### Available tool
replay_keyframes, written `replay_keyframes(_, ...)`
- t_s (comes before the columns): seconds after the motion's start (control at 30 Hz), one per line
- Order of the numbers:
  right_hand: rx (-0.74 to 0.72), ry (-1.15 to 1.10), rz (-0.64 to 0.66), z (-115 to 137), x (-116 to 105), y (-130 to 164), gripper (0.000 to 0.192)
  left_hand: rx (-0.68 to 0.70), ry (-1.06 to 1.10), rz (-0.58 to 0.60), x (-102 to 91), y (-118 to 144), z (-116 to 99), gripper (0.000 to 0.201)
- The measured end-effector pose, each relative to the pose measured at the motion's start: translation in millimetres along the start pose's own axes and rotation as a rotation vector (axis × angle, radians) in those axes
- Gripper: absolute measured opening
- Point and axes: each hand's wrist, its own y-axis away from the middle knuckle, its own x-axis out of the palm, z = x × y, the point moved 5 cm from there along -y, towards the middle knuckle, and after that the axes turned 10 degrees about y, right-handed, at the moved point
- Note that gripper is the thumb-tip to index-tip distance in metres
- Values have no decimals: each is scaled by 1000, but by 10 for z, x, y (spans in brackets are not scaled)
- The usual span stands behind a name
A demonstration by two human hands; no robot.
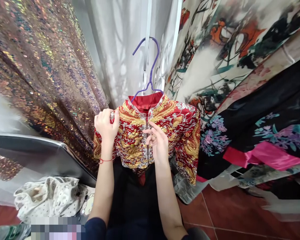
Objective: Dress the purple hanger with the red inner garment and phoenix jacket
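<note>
A short red jacket [132,138] with gold and silver embroidery and a stand collar hangs on a purple hanger [151,71]. The hanger's hook rises at a white metal rail. My left hand [106,124] is closed on the jacket's left-side shoulder, its thumb over the fabric. At the front closure, my right hand [158,140] rests with its fingers loosely apart, the index finger stretched towards the upper edge and the others slightly bent. Its fingertips are at the silver trim. The jacket's right sleeve [188,146] hangs down freely.
A sequined cloth [47,66] hangs at left. At right are a printed fabric [230,43] and black garments with flower embroidery [255,113]. A dark chair back [42,153] stands at lower left near a white dotted cloth [47,196]. Red floor tiles [240,213] show below.
</note>
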Motion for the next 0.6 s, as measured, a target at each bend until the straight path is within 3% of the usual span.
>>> replay_keyframes(0.33, 66, -120, 2, -58, 59, 90, 41, 69, -26, 10, -76, 18, -27, 31)
replay_keyframes(0.6, 38, -136, 1, -48, 114, 20, 29, 37, -21, 13, -62, 47, -49, 31)
